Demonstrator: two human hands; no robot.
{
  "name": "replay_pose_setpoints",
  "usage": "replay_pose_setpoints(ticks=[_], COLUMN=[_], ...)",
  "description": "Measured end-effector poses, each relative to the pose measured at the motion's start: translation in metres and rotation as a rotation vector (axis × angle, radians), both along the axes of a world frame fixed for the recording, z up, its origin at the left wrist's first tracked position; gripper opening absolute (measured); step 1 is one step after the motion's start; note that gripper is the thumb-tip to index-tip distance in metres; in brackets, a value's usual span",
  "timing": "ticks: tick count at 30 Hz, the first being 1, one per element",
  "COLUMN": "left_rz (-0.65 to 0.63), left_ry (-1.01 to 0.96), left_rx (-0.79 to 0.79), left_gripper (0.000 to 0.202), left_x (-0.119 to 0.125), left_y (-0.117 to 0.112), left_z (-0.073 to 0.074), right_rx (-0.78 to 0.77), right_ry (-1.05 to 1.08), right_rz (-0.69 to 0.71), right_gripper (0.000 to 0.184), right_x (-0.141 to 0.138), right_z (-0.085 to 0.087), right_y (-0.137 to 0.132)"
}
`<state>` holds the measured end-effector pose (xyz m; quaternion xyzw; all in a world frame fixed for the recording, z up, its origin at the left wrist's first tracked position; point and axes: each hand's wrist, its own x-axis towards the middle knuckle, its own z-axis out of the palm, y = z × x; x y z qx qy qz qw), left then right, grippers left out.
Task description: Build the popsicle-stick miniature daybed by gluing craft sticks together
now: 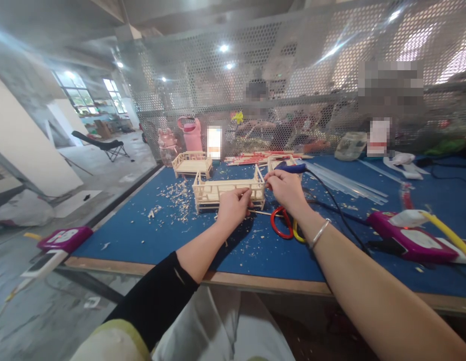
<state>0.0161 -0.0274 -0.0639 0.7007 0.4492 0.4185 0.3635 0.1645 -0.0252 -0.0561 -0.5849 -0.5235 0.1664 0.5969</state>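
A miniature wooden bed (228, 188) with railed sides and raised end posts stands on the blue table in front of me. My left hand (236, 204) is closed on its front rail, the fingertips pinched near the right half. Beside the bed's right end is my right hand (288, 190), its fingers pinched together; what lies between them is hidden. A blue-handled corded tool (293, 168) shows just above that hand's knuckles, and I cannot tell whether the hand grips it. Red-and-yellow-handled scissors (281, 223) lie under the right wrist. A thin wooden stick (263, 213) lies between the hands.
A second small wooden bed (193, 164) stands behind on the left, another wooden piece (285, 163) behind my right hand. Red-tipped sticks (261, 158), clear plastic strips (343, 183), wood scraps and a purple power strip (413, 238) lie around. A perforated metal screen (202, 90) rises behind.
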Motion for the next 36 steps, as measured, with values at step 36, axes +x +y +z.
replay_pose_setpoints(ticks=[36], left_rz=[0.003], left_ry=[-0.060], left_rx=[-0.019], left_gripper=[0.026], left_x=[0.0021], left_y=[-0.0010], left_z=[-0.0005], right_rx=[0.065], right_ry=[-0.114], right_rz=[0.052], right_gripper=[0.025], right_x=[-0.0058], right_z=[0.0031], right_y=[-0.0055])
